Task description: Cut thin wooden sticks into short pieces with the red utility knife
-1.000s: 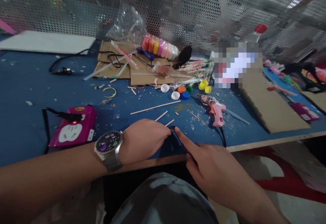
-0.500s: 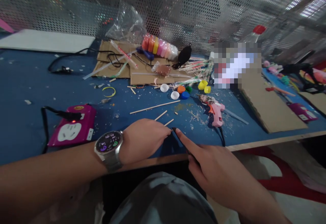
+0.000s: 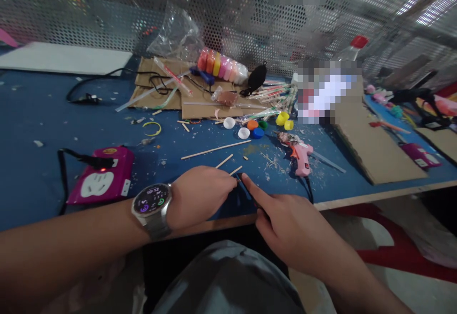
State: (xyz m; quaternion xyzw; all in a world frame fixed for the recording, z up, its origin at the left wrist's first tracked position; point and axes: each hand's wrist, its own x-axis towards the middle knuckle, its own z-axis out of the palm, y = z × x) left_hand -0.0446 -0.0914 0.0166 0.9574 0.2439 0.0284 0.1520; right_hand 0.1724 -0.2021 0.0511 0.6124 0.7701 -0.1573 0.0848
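In the head view, left hand [image 3: 200,190] curled in tight at the front of the blue counter [image 3: 107,131], with two short sticks [image 3: 235,170] poking out past the knuckles. Cannot tell about anything pinched inside. Right hand [image 3: 293,223] closed around a dark tool [image 3: 239,176], mostly hidden, pointer finger stretched along the top. Farther back, a long stick [image 3: 216,149] and bright caps [image 3: 258,133]. To the right, a pink glue gun [image 3: 303,159].

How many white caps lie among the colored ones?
2: one white cap left of the orange cap, the other white cap nearer, left of the blue cap.
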